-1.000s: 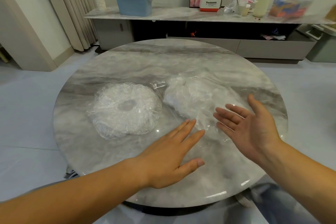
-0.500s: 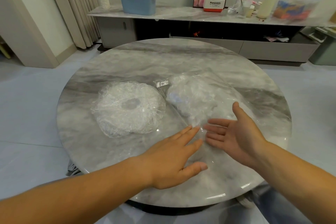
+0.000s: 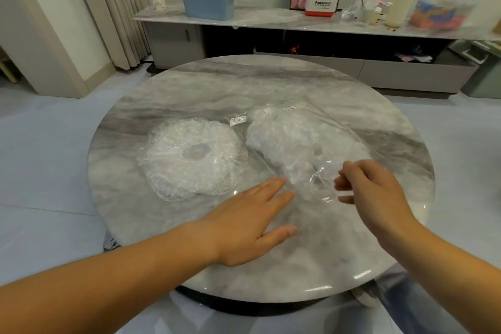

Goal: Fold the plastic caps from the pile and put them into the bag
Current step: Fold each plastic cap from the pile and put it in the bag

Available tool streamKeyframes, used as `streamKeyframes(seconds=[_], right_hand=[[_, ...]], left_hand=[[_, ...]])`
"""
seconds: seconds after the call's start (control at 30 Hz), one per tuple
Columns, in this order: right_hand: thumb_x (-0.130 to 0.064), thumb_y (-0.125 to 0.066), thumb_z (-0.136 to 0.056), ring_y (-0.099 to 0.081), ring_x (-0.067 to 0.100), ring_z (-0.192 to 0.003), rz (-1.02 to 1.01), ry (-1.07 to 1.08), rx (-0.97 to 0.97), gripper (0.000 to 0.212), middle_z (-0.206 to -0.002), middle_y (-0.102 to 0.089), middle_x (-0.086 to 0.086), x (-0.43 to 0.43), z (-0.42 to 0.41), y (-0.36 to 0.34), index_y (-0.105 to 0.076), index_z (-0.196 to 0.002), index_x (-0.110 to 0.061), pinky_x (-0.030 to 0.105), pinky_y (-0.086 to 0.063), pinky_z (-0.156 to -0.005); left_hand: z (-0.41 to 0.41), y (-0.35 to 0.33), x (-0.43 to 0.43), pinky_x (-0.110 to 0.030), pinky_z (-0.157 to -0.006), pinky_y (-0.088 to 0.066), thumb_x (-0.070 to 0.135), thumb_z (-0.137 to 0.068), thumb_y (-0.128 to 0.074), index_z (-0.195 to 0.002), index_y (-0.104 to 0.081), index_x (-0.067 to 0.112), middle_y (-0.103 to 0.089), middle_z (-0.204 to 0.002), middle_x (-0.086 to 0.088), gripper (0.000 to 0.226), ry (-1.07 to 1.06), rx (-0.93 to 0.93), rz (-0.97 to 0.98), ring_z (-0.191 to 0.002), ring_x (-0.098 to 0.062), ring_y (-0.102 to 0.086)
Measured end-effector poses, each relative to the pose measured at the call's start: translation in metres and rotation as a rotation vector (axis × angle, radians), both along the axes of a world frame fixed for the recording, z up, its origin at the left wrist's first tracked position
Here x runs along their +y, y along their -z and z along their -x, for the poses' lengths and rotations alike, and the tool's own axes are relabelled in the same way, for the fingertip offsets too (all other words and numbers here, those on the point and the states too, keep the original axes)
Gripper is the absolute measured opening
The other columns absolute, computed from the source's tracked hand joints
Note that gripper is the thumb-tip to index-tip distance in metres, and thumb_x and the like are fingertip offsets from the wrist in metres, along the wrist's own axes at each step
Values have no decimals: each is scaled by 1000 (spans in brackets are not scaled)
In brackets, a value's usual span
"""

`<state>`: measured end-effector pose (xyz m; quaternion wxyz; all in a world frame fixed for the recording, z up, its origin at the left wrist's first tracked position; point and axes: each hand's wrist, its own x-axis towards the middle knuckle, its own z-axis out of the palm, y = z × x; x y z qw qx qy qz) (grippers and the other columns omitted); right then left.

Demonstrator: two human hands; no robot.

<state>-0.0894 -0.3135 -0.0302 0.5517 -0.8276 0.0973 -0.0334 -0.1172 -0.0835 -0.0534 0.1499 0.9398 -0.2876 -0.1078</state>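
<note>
One clear bag (image 3: 303, 149) — caps inside

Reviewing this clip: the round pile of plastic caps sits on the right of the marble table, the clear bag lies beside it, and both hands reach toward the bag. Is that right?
Not quite: the sides are swapped. In the head view the pile of plastic caps sits on the left of the marble table, and the clear bag lies beside it on the right. Left hand and right hand do both reach toward the bag.
</note>
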Motion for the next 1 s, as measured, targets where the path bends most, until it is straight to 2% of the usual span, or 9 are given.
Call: streamKeyframes(seconds=[0.17,0.27,0.37,0.47,0.6,0.7,0.83,0.9,1.0], right_hand=[[-35,-49,-97,-58,6,-87,374,-343,-438,22,-88,-60,-11,38,1,-9,-62,-84,-23,16,-44,-71],[-51,-41,-97,-50,4,-117,532,-710,-429,40,-117,-61,-13,71,-2,1,-70,-104,-24,10,-37,-95],[-55,-40,-102,-17,11,-151,724,-939,-255,50,-159,-34,-3,99,-6,21,-61,-135,-23,21,-18,-119],[-64,-31,-99,5,20,-156,827,-949,-137,65,-169,-13,3,113,-14,41,-48,-146,-23,41,-7,-127],[-74,1,-84,10,23,-156,1011,-854,-189,92,-170,-9,4,106,-21,51,-45,-147,-25,37,5,-126],[-72,2,-91,-3,27,-157,1110,-775,-301,89,-165,-27,8,99,-23,52,-55,-138,-22,40,6,-126],[-63,-14,-98,-41,29,-144,1105,-666,-434,74,-132,-64,2,97,-26,48,-70,-114,-18,50,5,-124],[-69,0,-90,-34,21,-147,1065,-674,-312,86,-128,-62,-7,95,-26,43,-66,-118,-21,47,16,-121],[-68,8,-84,-25,15,-150,1020,-700,-210,87,-124,-60,-12,82,-26,44,-60,-115,-24,46,11,-122]], left_hand=[[-6,-5,49,-26,-116,-23,70,-89,-9,-145,-48,24,-43,-152,0,81,-239,-152,-82,-141,-18,-39],[-7,4,85,-29,-122,-7,68,-81,2,-134,-60,26,-36,-159,-4,92,-360,-175,-173,-150,-21,-24],[-7,11,107,-31,-122,1,67,-82,5,-134,-60,26,-27,-164,-3,92,-412,-159,-229,-154,-19,-14],[-8,17,119,-32,-123,-2,59,-99,-14,-131,-61,26,-32,-161,0,66,-419,-150,-205,-151,-16,-20],[-12,19,124,-22,-114,-13,59,-90,-8,-118,-66,19,-60,-130,4,75,-373,-238,-138,-126,-13,-50],[-13,17,123,-23,-106,-21,52,-96,-21,-114,-68,12,-66,-120,1,64,-354,-325,-115,-112,-18,-59],[-6,14,117,-31,-112,-29,45,-98,-34,-126,-67,11,-64,-131,-1,55,-322,-392,-34,-119,-19,-57],[1,13,111,-31,-115,-28,45,-98,-36,-130,-65,11,-63,-133,-1,54,-265,-367,-8,-120,-15,-54],[11,17,104,-30,-119,-25,44,-99,-39,-132,-64,14,-62,-134,2,51,-142,-299,-7,-121,-11,-55]])
